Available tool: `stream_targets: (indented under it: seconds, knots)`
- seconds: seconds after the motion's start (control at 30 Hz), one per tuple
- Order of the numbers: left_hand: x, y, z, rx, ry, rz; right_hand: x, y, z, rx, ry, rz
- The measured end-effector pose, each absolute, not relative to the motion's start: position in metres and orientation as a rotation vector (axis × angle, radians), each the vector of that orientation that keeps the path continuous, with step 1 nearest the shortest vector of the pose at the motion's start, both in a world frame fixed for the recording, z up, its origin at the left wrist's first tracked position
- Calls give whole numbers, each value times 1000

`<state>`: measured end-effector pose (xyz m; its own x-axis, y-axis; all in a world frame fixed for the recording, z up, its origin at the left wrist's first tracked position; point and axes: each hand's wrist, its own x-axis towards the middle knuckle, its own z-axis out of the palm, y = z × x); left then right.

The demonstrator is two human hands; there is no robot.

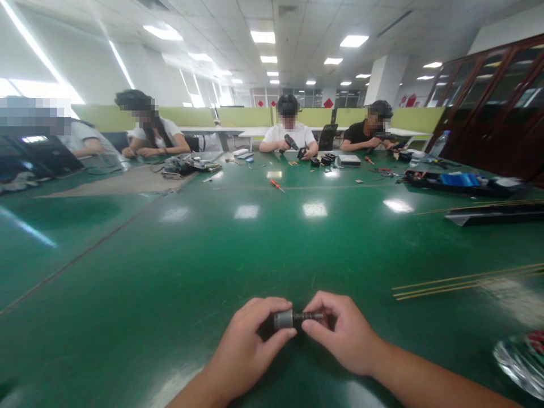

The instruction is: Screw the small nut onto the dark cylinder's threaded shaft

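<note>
At the near middle of the table, my left hand (pixel 250 340) is closed around a small grey metal cylinder (pixel 283 319), thumb below and index finger above. A dark ridged shaft (pixel 298 317) projects from the cylinder's right end. My right hand (pixel 344 328) pinches this shaft between thumb and fingertips, its lighter tip showing beside the fingers. The cylinder and shaft lie level, in one line. Whether they are joined or only meet end to end I cannot tell. Fingers hide the cylinder's left end.
Thin yellowish rods (pixel 459 285) lie on the green table (pixel 204 249) to my right, near a glass ashtray (pixel 521 365). Farther off are an orange screwdriver (pixel 276 185), a black tray of parts (pixel 450 184) and a dark channel piece (pixel 493 214). Several people sit along the far side.
</note>
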<state>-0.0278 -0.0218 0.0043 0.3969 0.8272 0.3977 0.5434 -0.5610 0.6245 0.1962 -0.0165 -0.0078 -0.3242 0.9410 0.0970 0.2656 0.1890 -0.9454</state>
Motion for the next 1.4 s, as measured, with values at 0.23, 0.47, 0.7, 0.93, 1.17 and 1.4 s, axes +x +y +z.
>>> stream_targets:
  seconds: [0.23,0.47,0.7,0.93,1.17,1.4]
  knots:
    - [-27,-21,5,2262,1170,998,197,-17,-9,-1153,-1729,1161]
    - [-28,-21,6,2271,1176,1014,197,-16,-10,-1137,-1739,1145]
    - [-28,-21,6,2277,1172,1011,197,-18,-4,-1140,-1723,1143]
    - [-30,-21,2,2261,1192,1002,197,-17,-4,-1147,-1704,1149]
    - [-28,-21,6,2257,1187,1035,197,-17,-4,-1144,-1699,1150]
    - [-29,-21,6,2251,1206,1011,198,-16,-4,-1137,-1708,1154]
